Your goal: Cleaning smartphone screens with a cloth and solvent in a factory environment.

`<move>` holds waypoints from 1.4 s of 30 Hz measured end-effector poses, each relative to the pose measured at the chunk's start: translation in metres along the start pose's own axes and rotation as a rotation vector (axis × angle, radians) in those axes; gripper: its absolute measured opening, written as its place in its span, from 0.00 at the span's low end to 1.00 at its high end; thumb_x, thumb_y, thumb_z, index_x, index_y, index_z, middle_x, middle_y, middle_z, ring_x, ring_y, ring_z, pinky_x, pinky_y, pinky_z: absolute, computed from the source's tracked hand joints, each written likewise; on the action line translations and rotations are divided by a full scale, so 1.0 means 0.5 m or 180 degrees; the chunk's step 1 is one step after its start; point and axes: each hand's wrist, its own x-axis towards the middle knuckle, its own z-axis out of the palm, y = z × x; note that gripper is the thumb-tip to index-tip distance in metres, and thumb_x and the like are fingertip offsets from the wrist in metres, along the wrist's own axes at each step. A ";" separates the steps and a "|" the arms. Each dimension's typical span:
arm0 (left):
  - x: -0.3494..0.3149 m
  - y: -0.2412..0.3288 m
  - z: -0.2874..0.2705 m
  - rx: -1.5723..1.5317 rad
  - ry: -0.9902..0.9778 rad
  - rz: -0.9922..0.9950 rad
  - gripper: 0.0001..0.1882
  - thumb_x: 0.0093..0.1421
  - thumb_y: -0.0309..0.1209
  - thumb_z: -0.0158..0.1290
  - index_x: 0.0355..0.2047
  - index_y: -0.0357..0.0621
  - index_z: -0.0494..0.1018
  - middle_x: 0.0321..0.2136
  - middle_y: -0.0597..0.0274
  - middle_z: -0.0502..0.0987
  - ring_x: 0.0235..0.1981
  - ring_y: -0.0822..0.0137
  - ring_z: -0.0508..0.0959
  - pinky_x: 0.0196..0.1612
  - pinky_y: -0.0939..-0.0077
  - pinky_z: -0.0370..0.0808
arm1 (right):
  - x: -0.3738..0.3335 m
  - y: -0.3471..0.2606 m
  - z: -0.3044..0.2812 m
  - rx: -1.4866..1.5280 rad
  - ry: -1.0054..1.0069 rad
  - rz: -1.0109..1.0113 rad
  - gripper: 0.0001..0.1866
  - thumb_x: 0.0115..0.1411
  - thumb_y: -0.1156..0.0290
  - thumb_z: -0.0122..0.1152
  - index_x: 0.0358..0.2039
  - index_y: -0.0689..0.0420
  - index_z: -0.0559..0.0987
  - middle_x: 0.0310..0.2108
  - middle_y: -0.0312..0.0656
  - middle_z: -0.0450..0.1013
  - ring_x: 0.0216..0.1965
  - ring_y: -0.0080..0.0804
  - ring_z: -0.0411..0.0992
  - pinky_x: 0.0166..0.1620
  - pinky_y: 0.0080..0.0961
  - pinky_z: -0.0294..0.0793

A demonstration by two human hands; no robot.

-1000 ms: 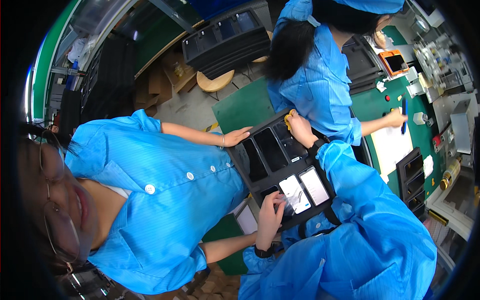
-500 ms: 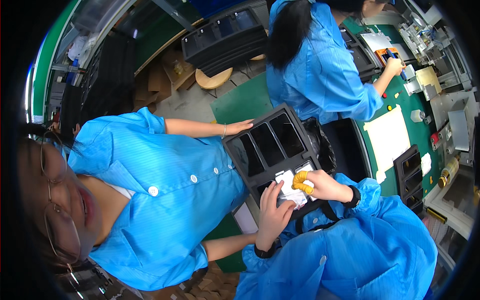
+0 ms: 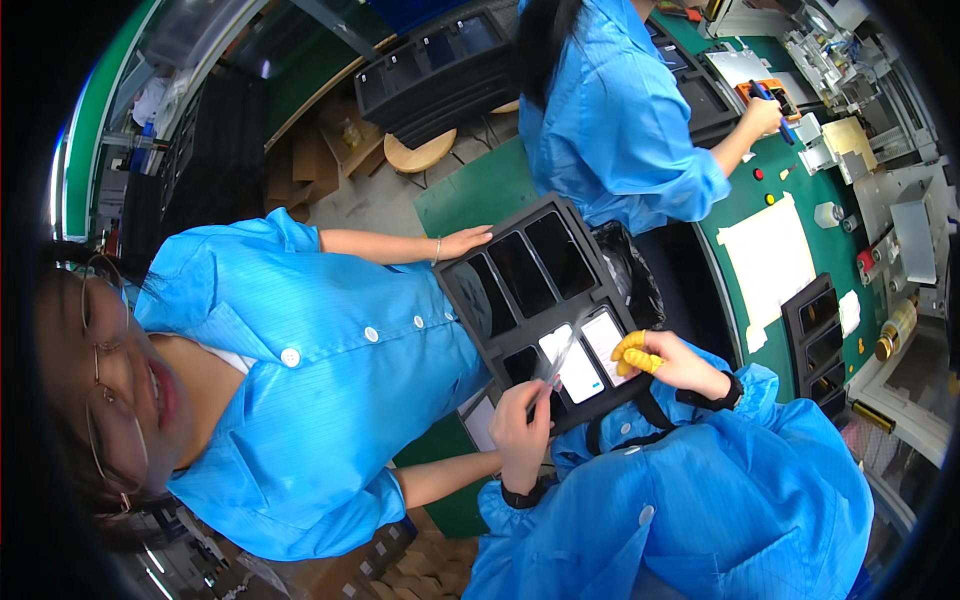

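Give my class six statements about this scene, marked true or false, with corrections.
1. The left hand holds a thin, see-through strip. True.
2. The right hand wears ribbed yellow finger covers. True.
3. Two flat phones in the black rectangular tray have lit white screens. True.
4. Every phone is lit. False: the other phones are dark.
5. The left hand lies flat. False: it grips the strip.
6. No co-worker's hand is near the tray. False: a co-worker's bare hand is at its edge.

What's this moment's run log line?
left hand: holding clear thin film; right hand: near white-lit rectangular phone; black rectangular tray: co-worker's hand at edge
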 end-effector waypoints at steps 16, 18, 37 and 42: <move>-0.035 0.052 0.067 -0.0673 -0.0289 0.0014 0.11 0.51 0.19 0.59 0.34 0.37 0.70 0.37 0.54 0.73 0.38 0.56 0.75 0.44 0.69 0.73 | 0.003 0.052 0.072 0.2613 -0.0828 -0.0197 0.40 0.64 0.40 0.35 0.65 0.59 0.53 0.64 0.48 0.53 0.64 0.39 0.55 0.64 0.40 0.52; -0.037 0.045 0.062 0.0397 0.0018 0.0173 0.16 0.50 0.24 0.61 0.38 0.38 0.68 0.44 0.51 0.69 0.50 0.56 0.68 0.51 0.66 0.67 | -0.010 0.043 0.071 0.2463 -0.0819 -0.0104 0.40 0.64 0.39 0.34 0.65 0.60 0.53 0.64 0.48 0.54 0.63 0.38 0.55 0.64 0.40 0.52; -0.047 0.048 0.091 -0.0302 -0.0356 -0.0496 0.23 0.54 0.26 0.57 0.51 0.34 0.66 0.47 0.46 0.70 0.45 0.51 0.74 0.45 0.66 0.73 | -0.027 0.052 0.066 0.0775 -0.0359 -0.0063 0.22 0.65 0.67 0.52 0.57 0.61 0.66 0.54 0.43 0.66 0.56 0.31 0.63 0.58 0.28 0.61; -0.058 0.051 0.088 -0.0548 -0.0585 -0.0698 0.20 0.56 0.26 0.56 0.49 0.34 0.67 0.43 0.46 0.73 0.41 0.53 0.78 0.41 0.67 0.75 | -0.033 0.035 0.076 0.1249 -0.0038 -0.0047 0.21 0.58 0.78 0.60 0.51 0.59 0.66 0.47 0.41 0.68 0.48 0.28 0.70 0.51 0.24 0.70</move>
